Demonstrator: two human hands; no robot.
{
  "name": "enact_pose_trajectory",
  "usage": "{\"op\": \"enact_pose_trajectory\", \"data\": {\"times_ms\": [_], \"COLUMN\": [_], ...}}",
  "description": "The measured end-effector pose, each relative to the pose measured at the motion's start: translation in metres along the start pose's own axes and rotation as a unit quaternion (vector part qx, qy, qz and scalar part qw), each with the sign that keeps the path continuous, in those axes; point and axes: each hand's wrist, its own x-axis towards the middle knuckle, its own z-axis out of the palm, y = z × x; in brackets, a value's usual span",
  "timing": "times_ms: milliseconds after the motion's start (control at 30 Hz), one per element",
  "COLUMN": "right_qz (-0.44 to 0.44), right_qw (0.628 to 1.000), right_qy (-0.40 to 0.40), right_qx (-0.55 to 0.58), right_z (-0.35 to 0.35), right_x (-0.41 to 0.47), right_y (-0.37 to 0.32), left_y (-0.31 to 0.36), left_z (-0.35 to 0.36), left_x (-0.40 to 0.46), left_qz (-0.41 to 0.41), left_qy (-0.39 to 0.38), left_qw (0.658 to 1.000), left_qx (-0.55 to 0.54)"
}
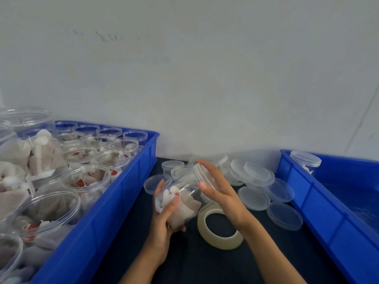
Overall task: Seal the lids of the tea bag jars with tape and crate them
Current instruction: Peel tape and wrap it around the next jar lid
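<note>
Left hand (164, 218) gripping tilted jar (180, 201); right hand (215, 187) flat on lid (202, 173).

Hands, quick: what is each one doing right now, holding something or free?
Left hand: grips the jar of tea bags, tilted, by its lower body.
Right hand: open, fingers straight, palm against the jar's lid; no grip.

On the table (127, 253) before me, a crate (98, 218) of open jars (86, 179) sits at my left and a second crate (320, 203) at my right, 1 lidded jar (305, 159) in its far corner. Between them, loose lids (254, 198) lie toward the wall; the tape roll (205, 232) lies nearer me, under my hands.
</note>
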Motion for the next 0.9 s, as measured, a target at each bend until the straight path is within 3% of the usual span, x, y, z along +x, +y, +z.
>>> {"op": "enact_pose_trajectory", "data": {"times_ms": [267,400,500,633,700,800,900], "right_qz": [-0.080,-0.049,0.005,0.079,0.055,-0.061,-0.103], "right_qw": [0.996,0.999,0.997,0.996,0.998,0.995,0.992], "right_qy": [-0.034,0.018,0.055,0.035,0.023,-0.029,0.036], "right_qx": [0.000,0.006,0.052,0.005,-0.011,-0.077,-0.068], "right_z": [-0.006,0.003,0.010,0.012,0.007,0.002,0.009], "right_x": [-0.004,0.000,0.001,0.005,0.007,0.006,-0.004], "right_y": [-0.005,0.003,0.015,0.014,0.011,0.006,0.015], "left_y": [0.007,0.003,-0.001,-0.002,-0.001,0.003,0.004], "left_z": [-0.005,-0.004,-0.005,-0.004,-0.004,-0.005,-0.005], "left_x": [0.000,0.001,0.003,0.003,0.004,0.002,0.001], "left_qz": [-0.095,-0.076,-0.001,0.068,0.042,-0.037,-0.055], "left_qy": [-0.116,-0.064,-0.031,0.001,-0.003,-0.024,-0.031], "left_qw": [0.989,0.995,0.999,0.995,0.998,0.999,0.998], "left_qx": [0.015,-0.018,0.024,0.075,0.037,-0.019,-0.022]}}
